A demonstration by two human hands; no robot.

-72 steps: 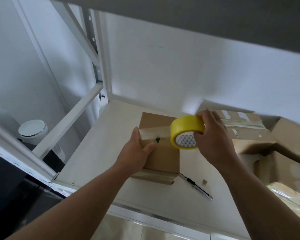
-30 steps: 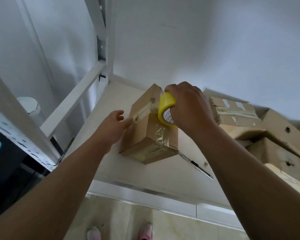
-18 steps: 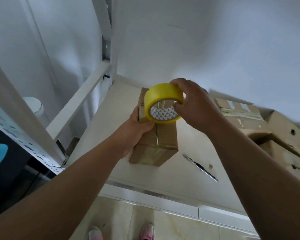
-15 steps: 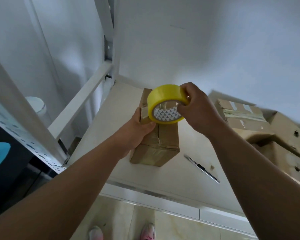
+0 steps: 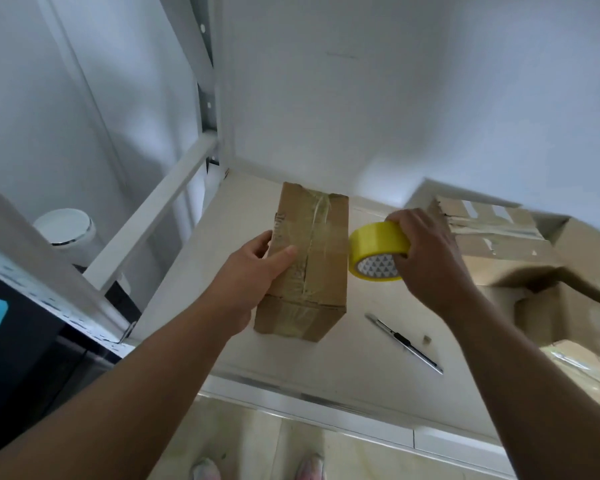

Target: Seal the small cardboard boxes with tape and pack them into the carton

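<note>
Our left hand (image 5: pixel 253 271) clasps the box (image 5: pixel 312 258), right hand (image 5: pixel 426 258) grasps the tape roll (image 5: pixel 378 252); we should rub tape flat, w/o wrinkles.

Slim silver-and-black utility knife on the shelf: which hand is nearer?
Right. The right hand, gripping the yellow tape roll, hovers just beyond the knife; the left hand holds the brown cardboard box lying between.

utility knife (image 5: pixel 404 342) on shelf (image 5: pixel 187 265) | small scrap (image 5: pixel 427 339) just beside it | white lidded bin (image 5: pixel 65 226) far left
</note>
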